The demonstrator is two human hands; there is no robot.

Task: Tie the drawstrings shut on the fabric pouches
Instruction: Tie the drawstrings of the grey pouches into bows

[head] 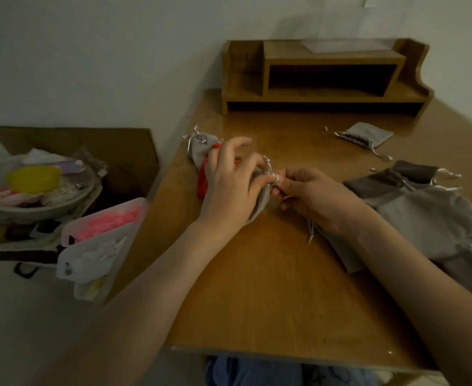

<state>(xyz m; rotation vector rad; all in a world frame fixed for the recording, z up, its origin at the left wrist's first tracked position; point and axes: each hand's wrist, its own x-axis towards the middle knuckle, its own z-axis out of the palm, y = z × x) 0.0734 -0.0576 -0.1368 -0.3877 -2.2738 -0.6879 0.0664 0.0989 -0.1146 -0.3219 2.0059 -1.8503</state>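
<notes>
1. The left hand (230,176) held the grey pouch (259,201) near the middle of the counter (257,288), its fingers curled round the gathered neck.
2. The right hand (312,196) pinched the silver drawstring (269,168) just beside the left fingertips; whether a knot was formed there I could not tell, the cord being small and blurred.
3. Behind the left hand lay a tied grey pouch (201,147); a red pouch (202,182) was partly hidden.
4. A pile of pouches (424,213) lay beside the right forearm; one flat pouch (368,133) lay apart, near the wooden shelf (326,76).
</notes>
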